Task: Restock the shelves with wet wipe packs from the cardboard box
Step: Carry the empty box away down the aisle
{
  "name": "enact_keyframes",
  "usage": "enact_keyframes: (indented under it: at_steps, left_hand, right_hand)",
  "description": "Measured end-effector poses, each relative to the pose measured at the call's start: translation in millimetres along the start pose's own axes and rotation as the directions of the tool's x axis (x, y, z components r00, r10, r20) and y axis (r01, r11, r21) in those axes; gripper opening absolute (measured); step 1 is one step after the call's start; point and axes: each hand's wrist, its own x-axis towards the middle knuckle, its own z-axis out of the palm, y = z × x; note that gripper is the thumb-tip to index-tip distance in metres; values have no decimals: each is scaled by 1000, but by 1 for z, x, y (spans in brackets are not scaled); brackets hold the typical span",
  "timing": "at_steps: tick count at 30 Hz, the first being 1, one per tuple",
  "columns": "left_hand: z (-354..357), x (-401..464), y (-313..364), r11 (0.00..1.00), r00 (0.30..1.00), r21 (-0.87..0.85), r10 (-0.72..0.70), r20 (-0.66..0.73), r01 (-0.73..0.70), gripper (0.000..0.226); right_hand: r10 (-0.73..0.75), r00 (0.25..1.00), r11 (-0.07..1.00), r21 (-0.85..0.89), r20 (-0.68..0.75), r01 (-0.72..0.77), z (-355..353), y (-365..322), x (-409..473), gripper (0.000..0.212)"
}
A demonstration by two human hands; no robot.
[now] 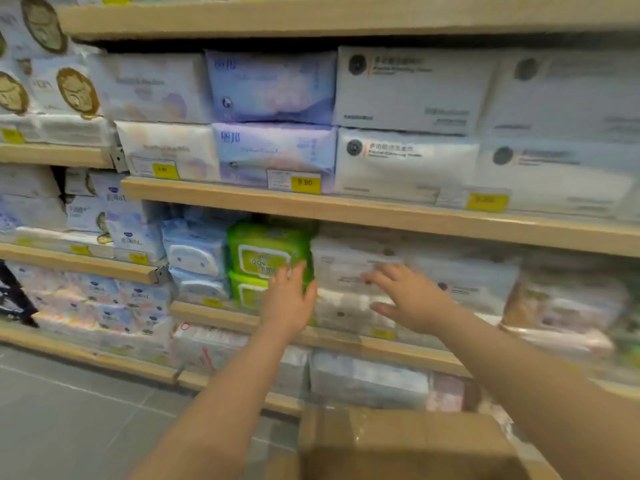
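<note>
- Wet wipe packs (349, 268) in white sit stacked on the wooden shelf (221, 318), just right of the green packs (266, 254); take the green packs as your landmark
- your left hand (289, 299) reaches in front of the green packs with fingers straight and spread, holding nothing; whether it touches them is blurred
- your right hand (408, 299) is to the right of the green packs, fingers stretched out and relaxed over the white packs, gripping nothing; contact cannot be told through the blur
- left of the green packs stand pale blue packs (195, 258) in two layers
- above the green packs, on the next shelf up, lie lilac packs (273, 150) with a yellow price tag (304, 183) reading 9.90
- below and right of the green packs, nearest you, sits the cardboard box (398, 445), its contents not visible
</note>
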Motion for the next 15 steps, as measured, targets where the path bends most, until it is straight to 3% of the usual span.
enact_keyframes:
  at_steps: [3,6,9,11,15]
  left_hand:
    - [51,-49,4,1000,994,-3,13,111,-13,69]
    - [97,-91,1,1000,975,24,-10,220,5,54]
    - [128,-128,-14,999,958,34,-32,286,23,54]
    - [140,-155,-27,992,929,65,-123,349,107,57]
    - [150,-218,-49,945,863,225,-312,398,238,61]
  right_hand:
    - [62,998,995,73,1,-62,37,22,-56,58]
    - [146,986,976,155,75,-156,84,43,-110,58]
    - [256,951,923,249,175,-294,124,63,-160,59]
    - [336,902,877,260,271,-405,148,70,-196,61]
    - [505,735,711,264,454,-652,204,73,-262,67]
